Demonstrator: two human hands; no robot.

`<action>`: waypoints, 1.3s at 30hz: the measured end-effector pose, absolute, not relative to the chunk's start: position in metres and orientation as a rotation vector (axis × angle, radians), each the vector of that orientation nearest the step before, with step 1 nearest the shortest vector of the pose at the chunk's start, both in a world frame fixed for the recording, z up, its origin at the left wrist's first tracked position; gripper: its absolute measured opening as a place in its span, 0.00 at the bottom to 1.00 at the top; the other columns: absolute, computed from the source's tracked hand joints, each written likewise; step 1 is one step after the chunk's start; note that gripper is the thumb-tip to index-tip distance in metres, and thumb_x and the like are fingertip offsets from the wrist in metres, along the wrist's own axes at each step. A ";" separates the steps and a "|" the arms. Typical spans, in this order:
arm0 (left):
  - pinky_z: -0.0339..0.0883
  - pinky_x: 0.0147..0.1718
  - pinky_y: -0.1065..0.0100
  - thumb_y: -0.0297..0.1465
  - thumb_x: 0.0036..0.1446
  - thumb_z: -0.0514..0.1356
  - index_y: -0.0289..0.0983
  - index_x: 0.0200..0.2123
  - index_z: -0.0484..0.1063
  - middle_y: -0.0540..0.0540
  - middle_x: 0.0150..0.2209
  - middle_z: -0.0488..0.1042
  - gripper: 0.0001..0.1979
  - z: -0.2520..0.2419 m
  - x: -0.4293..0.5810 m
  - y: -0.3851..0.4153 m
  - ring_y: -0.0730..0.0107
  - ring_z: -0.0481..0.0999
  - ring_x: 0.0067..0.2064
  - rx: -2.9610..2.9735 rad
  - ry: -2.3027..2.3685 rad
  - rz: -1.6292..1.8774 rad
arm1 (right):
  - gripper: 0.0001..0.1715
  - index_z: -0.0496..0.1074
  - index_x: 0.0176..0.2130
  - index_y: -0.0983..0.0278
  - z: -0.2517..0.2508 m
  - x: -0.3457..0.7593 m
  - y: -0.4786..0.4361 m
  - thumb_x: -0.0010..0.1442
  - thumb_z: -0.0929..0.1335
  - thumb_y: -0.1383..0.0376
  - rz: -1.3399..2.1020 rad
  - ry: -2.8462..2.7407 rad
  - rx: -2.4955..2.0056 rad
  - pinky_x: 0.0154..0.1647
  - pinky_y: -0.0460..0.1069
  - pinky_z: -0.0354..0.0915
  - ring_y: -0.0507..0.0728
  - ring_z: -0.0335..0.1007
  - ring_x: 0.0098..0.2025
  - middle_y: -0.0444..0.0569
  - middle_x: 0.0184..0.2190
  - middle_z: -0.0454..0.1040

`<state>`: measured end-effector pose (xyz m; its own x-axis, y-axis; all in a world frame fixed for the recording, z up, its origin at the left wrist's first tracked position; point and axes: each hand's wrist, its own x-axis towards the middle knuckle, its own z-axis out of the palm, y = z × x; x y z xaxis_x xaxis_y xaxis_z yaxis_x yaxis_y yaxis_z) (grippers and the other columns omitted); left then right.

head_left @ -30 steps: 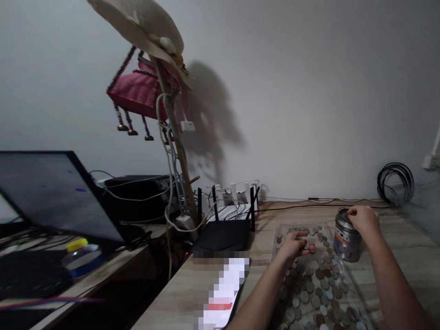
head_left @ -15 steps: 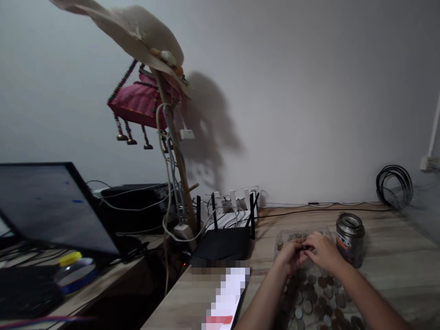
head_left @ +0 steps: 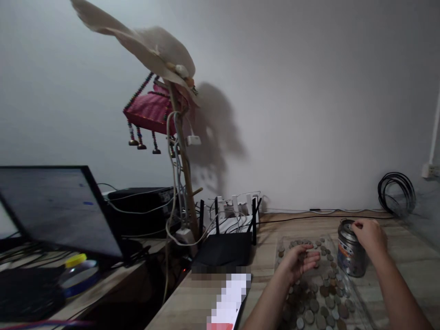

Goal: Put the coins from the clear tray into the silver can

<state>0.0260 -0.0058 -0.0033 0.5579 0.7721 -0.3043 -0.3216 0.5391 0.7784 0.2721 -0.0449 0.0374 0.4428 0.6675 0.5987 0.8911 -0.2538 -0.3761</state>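
Several coins (head_left: 318, 298) lie spread on a clear plastic sheet (head_left: 355, 300) on the wooden table. My left hand (head_left: 298, 261) hovers over the far coins with its fingers curled, palm turned partly up; what it holds, if anything, I cannot make out. My right hand (head_left: 369, 233) is pinched at the top of a metal tin money box (head_left: 349, 252) that stands upright just right of the sheet. The fingertips touch the tin's lid; whatever they pinch is too small to see.
A black router (head_left: 225, 245) with antennas stands left of the coins, a pixelated phone-like object (head_left: 228, 300) in front of it. A stand with a straw hat (head_left: 154, 46) and pink bag (head_left: 149, 110), a monitor (head_left: 55, 206), power strip and coiled black cable (head_left: 395, 192) line the back.
Half a second ago both hands met over the coins. My right hand has since gone right to the tin's top, and my left hand stays over the coins.
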 end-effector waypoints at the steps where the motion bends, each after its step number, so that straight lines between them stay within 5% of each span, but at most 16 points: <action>1: 0.68 0.28 0.74 0.27 0.48 0.55 0.29 0.38 0.67 0.38 0.32 0.75 0.12 -0.004 0.026 -0.005 0.67 0.76 0.32 0.732 0.696 0.714 | 0.15 0.75 0.27 0.59 0.035 0.274 -0.044 0.50 0.61 0.57 -0.408 -1.295 -2.028 0.26 0.48 0.54 0.57 0.65 0.29 0.51 0.25 0.73; 8: 0.67 0.29 0.72 0.27 0.48 0.55 0.29 0.38 0.66 0.37 0.33 0.74 0.12 -0.009 0.026 -0.001 0.65 0.76 0.34 0.666 0.673 0.712 | 0.14 0.75 0.25 0.59 0.033 0.274 -0.043 0.50 0.61 0.59 -0.486 -1.326 -2.014 0.27 0.49 0.53 0.58 0.65 0.30 0.51 0.26 0.73; 13: 0.67 0.33 0.70 0.29 0.51 0.52 0.28 0.37 0.65 0.34 0.34 0.73 0.11 -0.009 0.024 0.001 0.62 0.75 0.37 0.563 0.600 0.722 | 0.16 0.73 0.38 0.62 0.036 0.239 -0.046 0.54 0.60 0.62 -0.652 -1.361 -1.721 0.37 0.53 0.56 0.59 0.63 0.38 0.53 0.35 0.72; 22: 0.65 0.29 0.69 0.42 0.56 0.47 0.32 0.32 0.67 0.42 0.26 0.72 0.19 -0.003 0.026 -0.004 0.67 0.74 0.30 0.582 0.419 0.670 | 0.14 0.74 0.37 0.59 0.000 0.152 -0.035 0.51 0.62 0.66 0.142 -2.200 -1.392 0.39 0.47 0.58 0.54 0.65 0.39 0.47 0.35 0.72; 26: 0.65 0.33 0.68 0.40 0.55 0.48 0.31 0.36 0.66 0.40 0.30 0.73 0.18 -0.008 0.027 -0.001 0.66 0.74 0.33 0.580 0.443 0.601 | 0.13 0.74 0.31 0.61 0.001 0.159 -0.033 0.52 0.61 0.67 0.151 -2.149 -1.460 0.35 0.45 0.58 0.53 0.66 0.34 0.47 0.31 0.74; 33: 0.65 0.34 0.67 0.35 0.53 0.51 0.29 0.41 0.63 0.33 0.36 0.73 0.16 -0.014 0.024 0.005 0.59 0.74 0.40 0.584 0.533 0.694 | 0.13 0.73 0.30 0.61 0.040 0.235 -0.045 0.53 0.61 0.60 -0.483 -1.444 -1.807 0.29 0.47 0.54 0.55 0.65 0.34 0.49 0.30 0.72; 39: 0.66 0.33 0.68 0.35 0.53 0.50 0.31 0.39 0.65 0.38 0.33 0.73 0.14 -0.014 0.024 0.005 0.62 0.75 0.37 0.598 0.581 0.705 | 0.12 0.74 0.27 0.59 0.037 0.281 -0.040 0.48 0.64 0.57 -0.330 -1.284 -2.070 0.24 0.47 0.50 0.55 0.63 0.28 0.49 0.26 0.72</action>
